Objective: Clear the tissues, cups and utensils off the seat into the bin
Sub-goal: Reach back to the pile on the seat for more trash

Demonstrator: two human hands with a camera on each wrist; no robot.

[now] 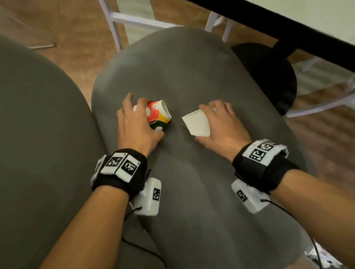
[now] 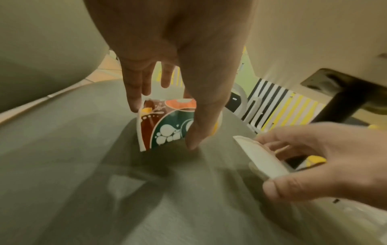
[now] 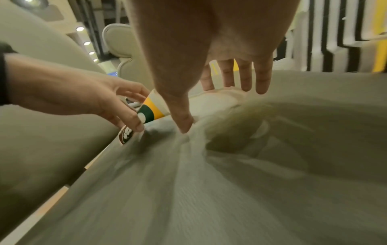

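A colourful paper cup (image 1: 158,114) lies on its side on the grey seat (image 1: 189,188). My left hand (image 1: 148,117) holds it between thumb and fingers; the left wrist view shows the cup (image 2: 150,126) inside that hand (image 2: 165,122). To its right lies a flattened white paper cup (image 1: 195,122), which my right hand (image 1: 206,124) covers and grips. Seen from the left wrist, the white cup (image 2: 259,159) sits between the right hand's (image 2: 272,164) thumb and curled fingers. The right wrist view shows both the white cup (image 3: 213,102) and the colourful cup (image 3: 150,109).
A second grey cushion (image 1: 17,130) stands close on the left. A table with a black edge (image 1: 269,17) overhangs at the upper right, with its black pedestal base (image 1: 276,74) beside the seat. White chair frames (image 1: 132,17) stand on the wooden floor beyond.
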